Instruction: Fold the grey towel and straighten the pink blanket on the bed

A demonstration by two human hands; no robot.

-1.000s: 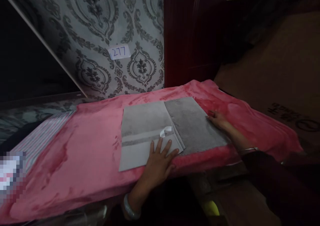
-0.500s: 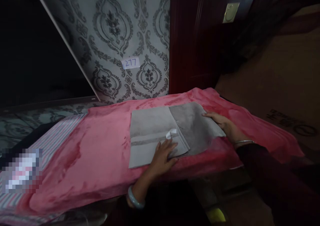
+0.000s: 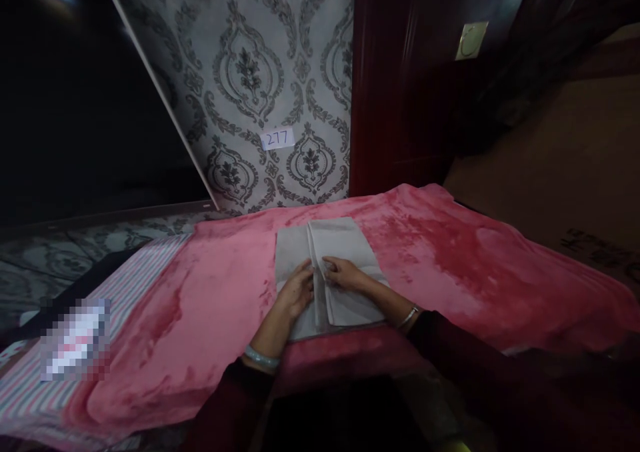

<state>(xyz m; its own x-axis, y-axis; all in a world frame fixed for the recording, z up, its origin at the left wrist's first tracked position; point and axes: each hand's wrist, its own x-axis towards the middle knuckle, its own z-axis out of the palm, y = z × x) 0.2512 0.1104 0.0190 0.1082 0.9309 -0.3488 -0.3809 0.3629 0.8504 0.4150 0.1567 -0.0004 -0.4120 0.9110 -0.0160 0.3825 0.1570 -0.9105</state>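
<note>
A folded grey cloth (image 3: 345, 235) lies on a pink plush blanket (image 3: 225, 285). Both its sides are turned inward, and their edges come close together along the middle. My left hand (image 3: 297, 289) rests on the left part near that middle line, its fingers stretched toward the gap and holding nothing I can see. My right hand (image 3: 345, 275) is on the right flap, with fingers closed at the flap's inner edge. The undersides of the fingers are hidden.
Behind the blanket is a patterned wall with a paper label (image 3: 278, 139) reading 277. A large dark screen (image 3: 100, 105) stands at left, above striped fabric (image 3: 135, 272). A brown cardboard box (image 3: 565, 159) is at right.
My right hand has brought the cloth's right side over to the left, onto the middle. My left hand has shifted slightly left. The view has also shifted a little.
</note>
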